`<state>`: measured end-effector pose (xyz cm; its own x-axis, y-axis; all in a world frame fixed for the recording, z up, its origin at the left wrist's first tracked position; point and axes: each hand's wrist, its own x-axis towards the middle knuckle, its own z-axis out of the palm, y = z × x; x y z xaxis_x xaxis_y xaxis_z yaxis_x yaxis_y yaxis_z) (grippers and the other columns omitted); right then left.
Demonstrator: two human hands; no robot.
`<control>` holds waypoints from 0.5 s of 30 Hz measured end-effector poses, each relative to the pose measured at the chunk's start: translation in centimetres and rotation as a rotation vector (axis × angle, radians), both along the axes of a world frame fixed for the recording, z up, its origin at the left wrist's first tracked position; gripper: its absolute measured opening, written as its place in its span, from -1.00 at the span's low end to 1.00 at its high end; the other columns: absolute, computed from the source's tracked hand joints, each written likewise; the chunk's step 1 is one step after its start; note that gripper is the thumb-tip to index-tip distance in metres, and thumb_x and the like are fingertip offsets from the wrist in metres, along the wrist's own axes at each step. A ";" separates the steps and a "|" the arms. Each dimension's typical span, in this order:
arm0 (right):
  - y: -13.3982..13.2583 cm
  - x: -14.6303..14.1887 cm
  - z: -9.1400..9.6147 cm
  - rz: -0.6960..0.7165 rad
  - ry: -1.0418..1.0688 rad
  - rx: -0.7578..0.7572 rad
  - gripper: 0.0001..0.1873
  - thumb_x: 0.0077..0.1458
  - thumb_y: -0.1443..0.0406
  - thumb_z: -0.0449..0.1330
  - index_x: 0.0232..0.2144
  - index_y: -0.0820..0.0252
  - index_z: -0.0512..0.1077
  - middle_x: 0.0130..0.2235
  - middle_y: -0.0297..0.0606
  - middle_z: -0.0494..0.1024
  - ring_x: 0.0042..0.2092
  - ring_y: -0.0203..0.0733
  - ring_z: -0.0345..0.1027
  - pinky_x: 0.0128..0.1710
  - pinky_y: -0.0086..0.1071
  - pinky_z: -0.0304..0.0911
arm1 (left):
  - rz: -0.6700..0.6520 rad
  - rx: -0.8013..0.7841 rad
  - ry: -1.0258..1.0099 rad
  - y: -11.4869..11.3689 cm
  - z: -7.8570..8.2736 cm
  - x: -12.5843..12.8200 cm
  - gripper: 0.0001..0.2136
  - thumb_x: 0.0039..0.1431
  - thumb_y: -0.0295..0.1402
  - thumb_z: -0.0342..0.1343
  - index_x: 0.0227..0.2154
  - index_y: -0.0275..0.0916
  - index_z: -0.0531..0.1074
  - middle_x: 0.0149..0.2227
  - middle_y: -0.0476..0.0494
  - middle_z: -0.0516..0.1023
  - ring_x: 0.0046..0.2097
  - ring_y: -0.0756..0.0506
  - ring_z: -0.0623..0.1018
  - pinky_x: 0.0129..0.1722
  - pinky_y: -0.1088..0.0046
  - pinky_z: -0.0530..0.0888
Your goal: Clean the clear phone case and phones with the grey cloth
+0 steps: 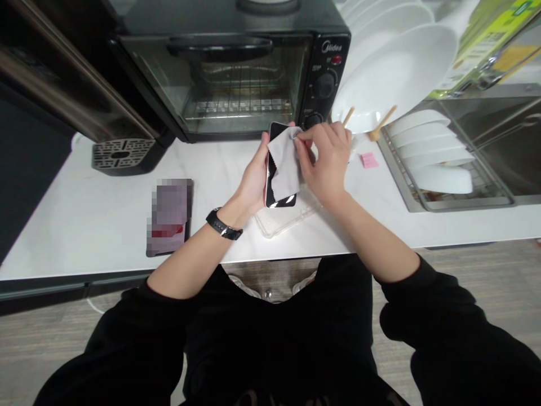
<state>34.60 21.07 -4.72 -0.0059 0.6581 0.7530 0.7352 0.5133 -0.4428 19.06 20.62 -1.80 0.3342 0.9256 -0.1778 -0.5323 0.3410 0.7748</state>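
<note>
You've got the black smartphone (280, 199) held over the white counter (93, 231), cradled in your curled left hand (254, 180), while your right hand (324, 160) pinches the grey cleaning cloth (284, 164) against it, fingers nearly closed, with a clear phone case (287, 217) lying just below.

White countertop (97, 225): clear plastic case (284, 219), pixelated flat box (169, 217), pink note (368, 160), toaster oven (220, 84).
</note>
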 end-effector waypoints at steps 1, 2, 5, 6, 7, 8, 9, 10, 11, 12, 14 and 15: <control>0.0 0.0 0.0 -0.031 0.002 0.009 -0.56 0.50 -0.05 -0.03 -0.16 0.03 0.52 -0.20 -0.15 0.55 0.08 0.17 0.40 0.17 0.23 0.24 | -0.010 -0.017 0.011 -0.1 -0.2 0.2 -0.57 0.48 0.00 0.06 0.22 -0.07 0.53 0.02 -0.12 0.72 0.23 -0.27 0.63 0.16 0.25 0.58; 0.0 0.0 0.0 -0.061 -0.001 0.025 -0.57 0.50 -0.04 -0.03 -0.16 0.02 0.52 -0.21 -0.15 0.54 0.05 0.16 0.41 0.15 0.21 0.25 | -0.017 -0.036 0.020 -0.2 -0.4 0.3 -0.59 0.46 -0.03 0.11 0.20 -0.08 0.54 0.00 -0.12 0.73 0.20 -0.27 0.65 0.15 0.25 0.59; -0.4 -0.4 0.1 -0.085 -0.031 0.078 -0.61 0.49 -0.02 0.01 -0.19 -0.01 0.53 -0.27 -0.18 0.54 -0.06 0.09 0.42 0.06 0.13 0.30 | -0.033 -0.088 0.029 -0.6 -0.8 0.5 -0.60 0.41 -0.04 0.19 0.16 -0.13 0.56 -0.04 -0.13 0.74 0.12 -0.28 0.68 0.11 0.23 0.63; -0.6 -0.7 0.2 -0.058 -0.049 0.086 -0.62 0.49 -0.01 0.03 -0.20 -0.01 0.54 -0.27 -0.19 0.55 -0.08 0.07 0.42 0.04 0.10 0.31 | -0.041 -0.100 0.025 -0.7 -0.9 0.4 -0.59 0.41 -0.03 0.18 0.15 -0.15 0.57 -0.05 -0.14 0.74 0.11 -0.28 0.69 0.10 0.21 0.63; -0.8 -0.9 0.1 -0.018 -0.068 0.094 -0.63 0.49 0.00 0.04 -0.20 -0.02 0.55 -0.27 -0.20 0.57 -0.09 0.05 0.42 0.02 0.07 0.31 | -0.048 -0.106 0.019 -0.7 -0.9 0.4 -0.57 0.41 -0.01 0.17 0.14 -0.17 0.57 -0.06 -0.14 0.74 0.10 -0.28 0.69 0.09 0.21 0.64; -0.9 -1.1 0.1 0.029 -0.087 0.099 -0.65 0.49 0.01 0.06 -0.19 -0.03 0.56 -0.26 -0.22 0.58 -0.09 0.03 0.41 0.01 0.05 0.31 | -0.055 -0.104 0.009 -0.7 -0.8 0.3 -0.56 0.43 0.00 0.14 0.14 -0.19 0.58 -0.07 -0.15 0.74 0.10 -0.27 0.69 0.09 0.21 0.64; -1.1 -1.4 0.1 0.075 -0.103 0.102 -0.67 0.48 0.02 0.07 -0.17 -0.03 0.57 -0.24 -0.24 0.59 -0.09 0.01 0.41 0.01 0.04 0.31 | -0.071 -0.093 -0.007 -0.6 -0.7 0.2 -0.55 0.45 0.01 0.10 0.14 -0.20 0.58 -0.07 -0.16 0.74 0.12 -0.27 0.68 0.10 0.21 0.64; -1.3 -1.6 0.0 0.117 -0.117 0.104 -0.68 0.48 0.03 0.08 -0.16 -0.04 0.57 -0.24 -0.26 0.60 -0.10 0.00 0.41 0.00 0.03 0.31 | -0.093 -0.069 -0.030 -0.5 -0.6 0.1 -0.54 0.48 0.01 0.05 0.15 -0.20 0.58 -0.07 -0.16 0.73 0.14 -0.26 0.67 0.12 0.22 0.63; -1.4 -1.8 -0.1 0.158 -0.129 0.100 -0.69 0.48 0.03 0.09 -0.15 -0.05 0.58 -0.23 -0.28 0.59 -0.10 -0.01 0.41 0.01 0.03 0.30 | -0.116 -0.037 -0.055 -0.4 -0.4 -0.1 -0.52 0.51 0.02 -0.02 0.17 -0.19 0.57 -0.07 -0.15 0.73 0.17 -0.25 0.65 0.15 0.23 0.62; -1.4 -2.0 -0.3 0.199 -0.144 0.088 -0.70 0.48 0.03 0.09 -0.14 -0.07 0.58 -0.22 -0.29 0.59 -0.10 -0.02 0.41 0.03 0.04 0.29 | -0.130 -0.001 -0.081 -0.2 -0.2 -0.3 -0.51 0.54 0.02 -0.08 0.20 -0.17 0.55 -0.07 -0.13 0.72 0.20 -0.23 0.63 0.18 0.25 0.60; -1.5 -2.3 -0.5 0.289 -0.187 0.047 -0.70 0.48 0.02 0.10 -0.14 -0.08 0.59 -0.21 -0.30 0.58 -0.08 -0.03 0.42 0.08 0.06 0.26 | -0.105 0.065 -0.110 0.2 0.1 -0.6 -0.47 0.58 0.02 -0.21 0.26 -0.12 0.50 -0.08 -0.07 0.72 0.23 -0.18 0.61 0.22 0.31 0.56; -1.5 -2.4 -0.6 0.331 -0.212 0.027 -0.69 0.48 0.01 0.10 -0.14 -0.09 0.59 -0.20 -0.30 0.58 -0.08 -0.03 0.42 0.09 0.06 0.25 | -0.065 0.090 -0.106 0.5 0.3 -0.9 -0.45 0.59 0.02 -0.26 0.29 -0.09 0.48 -0.11 -0.05 0.71 0.23 -0.16 0.61 0.23 0.33 0.55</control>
<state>32.17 19.58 -5.36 -0.3713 0.5747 0.7293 0.6019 0.7470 -0.2823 18.19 21.11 -1.52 0.4063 0.9120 -0.0562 -0.5915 0.3094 0.7445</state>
